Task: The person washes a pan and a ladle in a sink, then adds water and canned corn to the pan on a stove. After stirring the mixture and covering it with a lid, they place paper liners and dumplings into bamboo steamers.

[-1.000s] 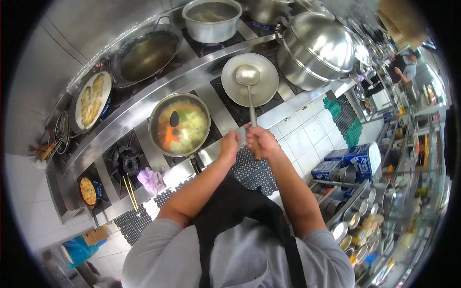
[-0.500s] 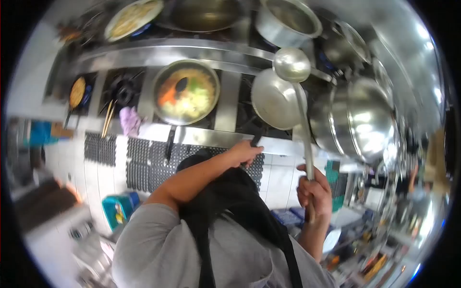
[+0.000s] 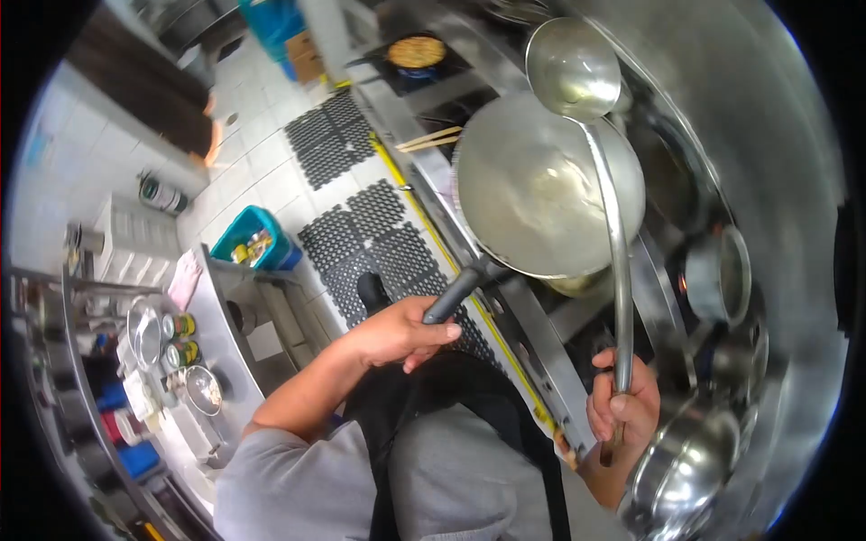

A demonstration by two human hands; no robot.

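Note:
My left hand [image 3: 403,335] is closed around the dark handle of a frying pan [image 3: 505,225]. The pan is held up above the stove, and its pale, worn inside shows a wet sheen. My right hand [image 3: 624,402] grips the long metal handle of a ladle [image 3: 575,70]. The ladle's bowl overlaps the pan's far right rim in this view and has a little yellowish shine inside. Beneath the pan, the burner area is mostly hidden; only a yellowish rounded edge shows below its lower rim.
A small pan of golden food [image 3: 416,53] sits on the far burner. Wooden chopsticks [image 3: 429,140] lie beside the raised pan. A grey pot [image 3: 717,275] and a large shiny metal vessel [image 3: 686,469] stand at right. A teal bin [image 3: 255,236] is on the floor, left of black mats [image 3: 356,225].
The view has turned left. My left hand has lifted the frying pan off its burner and carried it toward the chopsticks; it now covers the vegetable pan's place. The ladle stays in my right hand.

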